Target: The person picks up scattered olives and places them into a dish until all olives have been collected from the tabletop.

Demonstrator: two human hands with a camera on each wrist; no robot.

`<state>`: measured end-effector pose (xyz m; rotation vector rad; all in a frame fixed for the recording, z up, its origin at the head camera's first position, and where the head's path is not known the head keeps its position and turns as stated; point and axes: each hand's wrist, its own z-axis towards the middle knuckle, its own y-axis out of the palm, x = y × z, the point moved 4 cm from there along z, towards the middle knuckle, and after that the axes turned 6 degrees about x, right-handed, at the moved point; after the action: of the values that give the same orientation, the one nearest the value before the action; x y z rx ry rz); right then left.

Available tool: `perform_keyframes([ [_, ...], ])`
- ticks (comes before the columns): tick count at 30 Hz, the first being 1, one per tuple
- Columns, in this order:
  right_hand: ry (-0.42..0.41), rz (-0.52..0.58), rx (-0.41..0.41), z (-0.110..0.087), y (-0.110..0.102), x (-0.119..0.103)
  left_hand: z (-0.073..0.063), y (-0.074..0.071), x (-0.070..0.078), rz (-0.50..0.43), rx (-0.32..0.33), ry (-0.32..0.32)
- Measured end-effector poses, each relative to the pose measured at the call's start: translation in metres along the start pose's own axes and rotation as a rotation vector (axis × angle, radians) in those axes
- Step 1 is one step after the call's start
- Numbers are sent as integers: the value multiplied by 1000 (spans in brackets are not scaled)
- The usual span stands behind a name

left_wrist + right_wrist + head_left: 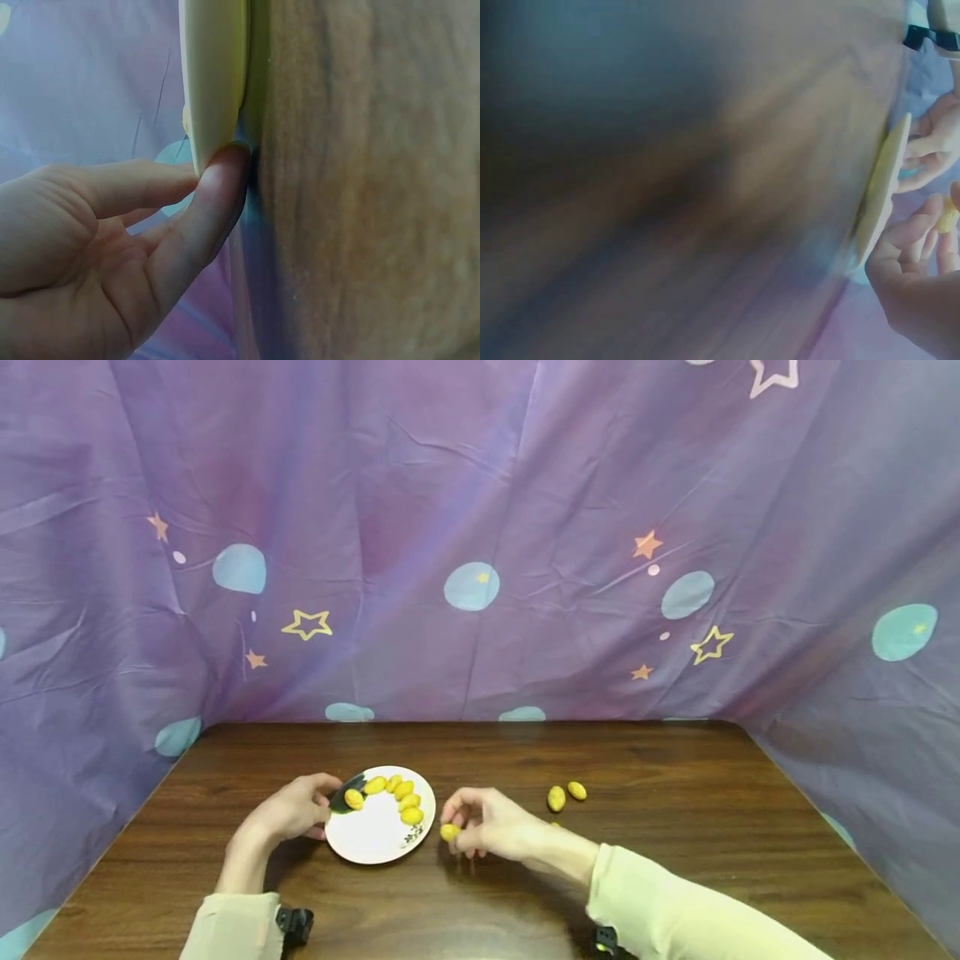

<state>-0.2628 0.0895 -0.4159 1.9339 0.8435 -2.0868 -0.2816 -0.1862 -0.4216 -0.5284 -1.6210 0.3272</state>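
My left hand (pixel 288 810) pinches the left rim of a round white plate (pixel 367 839). In the left wrist view the fingers (pixel 221 176) are on both faces of the plate's edge (pixel 214 82), close over the table. Several small yellow oval fruits (pixel 405 789) lie in an arc along the plate's far and right side; one yellow fruit (pixel 354 799) sits at the left over a dark green leaf print. Just right of the plate, my right hand (pixel 491 822) holds another yellow fruit (pixel 450 832) between thumb and fingertips, seen also in the right wrist view (pixel 946 216).
On the brown wooden table (pixel 675 860), two yellow fruits (pixel 556 798) lie to the right, beyond my right forearm. A bit of another yellow piece (pixel 555 825) peeks out behind that wrist. A purple cloth (pixel 405 527) with stars hangs behind the table and along its sides.
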Motion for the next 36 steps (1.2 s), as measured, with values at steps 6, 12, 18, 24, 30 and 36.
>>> perform_keyframes([
  [6,-87,-26,48,33,26,-16,1,1,1,3,-3,-5],
  [12,-183,-285,151,61,36,-27,3,2,3,0,-3,8],
  [18,-163,-398,217,79,43,-33,2,2,4,-8,-5,9],
  [24,-166,-428,218,94,59,-37,1,1,3,-13,-16,6],
  [30,-174,-517,228,110,75,-36,1,0,0,-27,-18,10],
  [36,-134,-449,204,118,83,-33,1,-1,-1,-36,-29,11],
])
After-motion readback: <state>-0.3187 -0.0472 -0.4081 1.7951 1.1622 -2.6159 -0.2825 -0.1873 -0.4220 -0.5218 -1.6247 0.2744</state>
